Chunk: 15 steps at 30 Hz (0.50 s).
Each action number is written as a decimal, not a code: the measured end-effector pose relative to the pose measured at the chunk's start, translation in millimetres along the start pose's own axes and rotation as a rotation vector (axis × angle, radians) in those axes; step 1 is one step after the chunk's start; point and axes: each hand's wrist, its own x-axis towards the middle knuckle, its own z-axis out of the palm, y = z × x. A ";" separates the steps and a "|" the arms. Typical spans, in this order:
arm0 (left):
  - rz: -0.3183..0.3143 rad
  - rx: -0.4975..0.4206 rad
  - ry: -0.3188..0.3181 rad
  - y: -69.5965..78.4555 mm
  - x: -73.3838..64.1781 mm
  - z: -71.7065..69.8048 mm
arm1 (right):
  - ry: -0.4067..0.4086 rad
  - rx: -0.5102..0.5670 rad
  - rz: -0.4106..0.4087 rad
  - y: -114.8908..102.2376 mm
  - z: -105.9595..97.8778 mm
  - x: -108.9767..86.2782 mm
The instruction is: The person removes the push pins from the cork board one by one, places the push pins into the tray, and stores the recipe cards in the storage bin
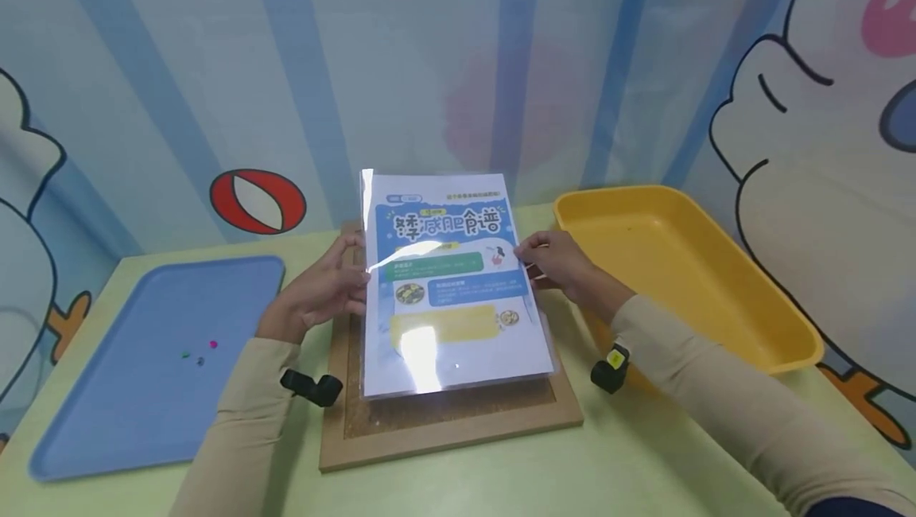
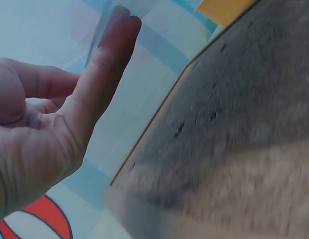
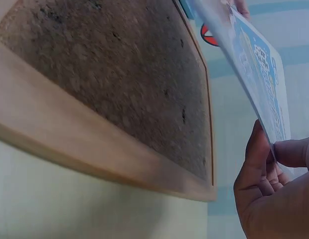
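A laminated sheet (image 1: 447,350), printed in blue, green and yellow with Chinese lettering, is held up over a wood-framed cork board (image 1: 451,437). My left hand (image 1: 325,290) pinches its left edge, the thumb on one face and fingers behind. At the opposite edge my right hand (image 1: 561,262) grips the sheet between thumb and fingers. From the right wrist the sheet (image 3: 259,74) appears tilted, with a gap between it and the brown cork (image 3: 129,79). Glare whitens parts of the sheet, which hides most of the board in the head view.
To the left lies a shallow blue tray (image 1: 150,318) with a few tiny pieces, one of them pink (image 1: 213,344). A deep yellow tub (image 1: 716,294) stands on the right. Behind the pale green table (image 1: 608,461) rises a striped cartoon wall covering (image 1: 401,64).
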 end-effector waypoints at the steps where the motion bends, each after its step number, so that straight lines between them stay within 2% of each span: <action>1: 0.003 -0.006 -0.002 1.6 2.6 3.0 | 0.009 0.000 0.002 -0.7 -4.0 -0.9; 10: 0.019 -0.027 0.019 10.1 32.4 37.2 | 0.076 -0.034 -0.006 1.6 -44.1 -6.7; 15: 0.001 -0.046 0.017 14.4 48.9 56.4 | 0.113 -0.056 -0.016 3.7 -64.1 -8.0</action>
